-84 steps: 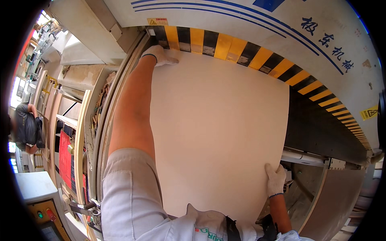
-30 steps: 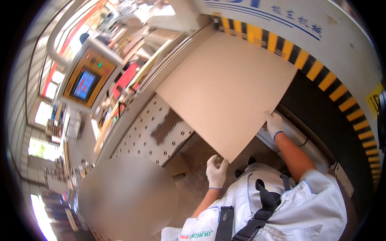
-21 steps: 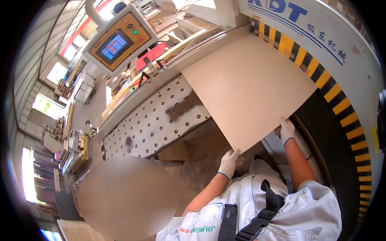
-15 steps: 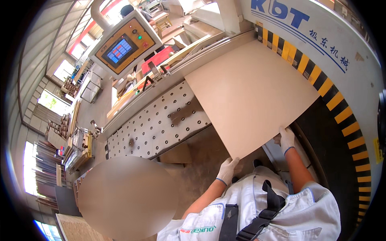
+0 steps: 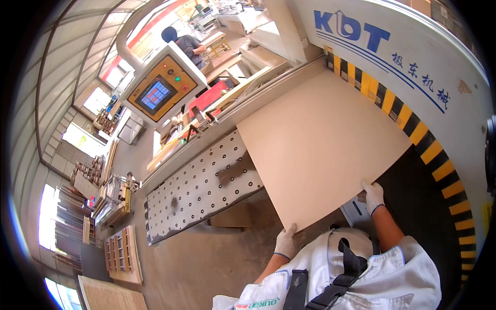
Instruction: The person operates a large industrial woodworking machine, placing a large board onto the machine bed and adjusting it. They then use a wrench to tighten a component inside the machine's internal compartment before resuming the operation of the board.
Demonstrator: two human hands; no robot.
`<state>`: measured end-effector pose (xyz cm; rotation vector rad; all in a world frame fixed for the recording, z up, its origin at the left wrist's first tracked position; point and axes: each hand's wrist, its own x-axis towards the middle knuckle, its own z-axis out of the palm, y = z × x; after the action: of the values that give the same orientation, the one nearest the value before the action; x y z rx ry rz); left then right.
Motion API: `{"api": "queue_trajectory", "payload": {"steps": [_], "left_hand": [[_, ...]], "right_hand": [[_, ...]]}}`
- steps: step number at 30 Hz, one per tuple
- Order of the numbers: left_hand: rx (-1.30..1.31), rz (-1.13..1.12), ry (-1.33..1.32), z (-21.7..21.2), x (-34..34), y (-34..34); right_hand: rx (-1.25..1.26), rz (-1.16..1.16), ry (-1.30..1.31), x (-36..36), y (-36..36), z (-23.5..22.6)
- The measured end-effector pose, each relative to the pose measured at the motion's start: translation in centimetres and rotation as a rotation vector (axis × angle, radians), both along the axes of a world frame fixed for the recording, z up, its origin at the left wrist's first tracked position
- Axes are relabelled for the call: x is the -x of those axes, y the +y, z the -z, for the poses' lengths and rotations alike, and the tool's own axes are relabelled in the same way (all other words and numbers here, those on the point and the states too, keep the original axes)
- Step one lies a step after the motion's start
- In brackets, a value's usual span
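A large flat beige board lies partly on the machine's bed, its near edge sticking out toward me. My left hand, in a white glove, is closed on the board's near left corner, thumb on top. Farther right along the same edge, my right hand, gloved too, grips the board with its thumb above and fingers underneath. To the board's left is a pale bed plate dotted with many small round holes or nozzles and stained brown in places.
A yellow-and-black striped band edges the white machine housing at right. A control panel with a lit screen hangs at upper left. Beyond it a person stands among benches. Wood panels lean at left.
Both my hands and the board's near edge have come slightly lower in view. The blurred round patch at lower left is gone, and the person at the back shows more fully.
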<state>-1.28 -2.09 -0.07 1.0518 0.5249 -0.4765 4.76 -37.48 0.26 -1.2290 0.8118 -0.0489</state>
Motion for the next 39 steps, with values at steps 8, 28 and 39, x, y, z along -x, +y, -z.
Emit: {"api": "queue_trajectory", "payload": {"steps": [8, 28, 39], "left_hand": [[-0.077, -0.011, -0.004, 1.0, 0.4, 0.0], [-0.407, -0.268, -0.103, 2.3, 8.8, 17.6], [-1.586, 0.123, -0.682, -4.6, 12.2, 20.7]], "right_hand": [[0.059, -0.09, -0.002, 0.1, -1.0, 1.8], [-0.246, -0.618, 0.16, 7.6, 11.5, -0.9], [-0.201, 0.203, -0.237, 10.8, 6.3, 7.4]]}}
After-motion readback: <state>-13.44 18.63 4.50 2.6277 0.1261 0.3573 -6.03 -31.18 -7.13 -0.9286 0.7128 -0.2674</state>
